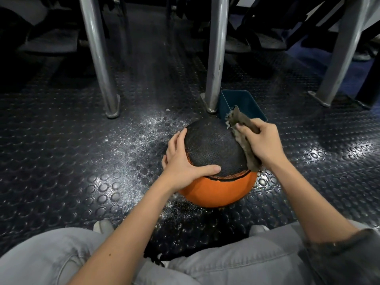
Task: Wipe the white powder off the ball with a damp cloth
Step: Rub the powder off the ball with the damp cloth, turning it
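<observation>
the ball (218, 191) sits on the floor (82, 161) just in front of the person's knees, a bit right of centre. its underside and far side are hidden. the left flank is covered by the left hand (181, 161) and the right flank by the cloth (245, 140). the top part is black w/ a rough texture and the lower part orange. white powder on the black part is hard to make out; only a few pale bits show at the cloth's far edge. a ball is round, so no long axis, but the ragged border btw black and orange runs approx. left to right and faces the camera, the black cap turned up and away.

the cloth is grey-brown. its long axis goes from the far end, near the bin, down the right side of the ball toward the person. if it is damp i cannot tell. the right hand (265, 142) grips it, fingers curled over the fabric, thumb pressing it on the ball. the left hand lies spread on the ball, fingers following the curve, thumb across the black part, gripping nothing.

a blue bin (244, 101) stands just behind the ball, its near wall hidden by cloth and ball, inside too dark to read. white powder (144, 130) is scattered on the studded floor left of the ball and in front of it. metal legs (98, 58) rise behind, cut off at the top. grey trousers (41, 262) fill the bottom edge.
</observation>
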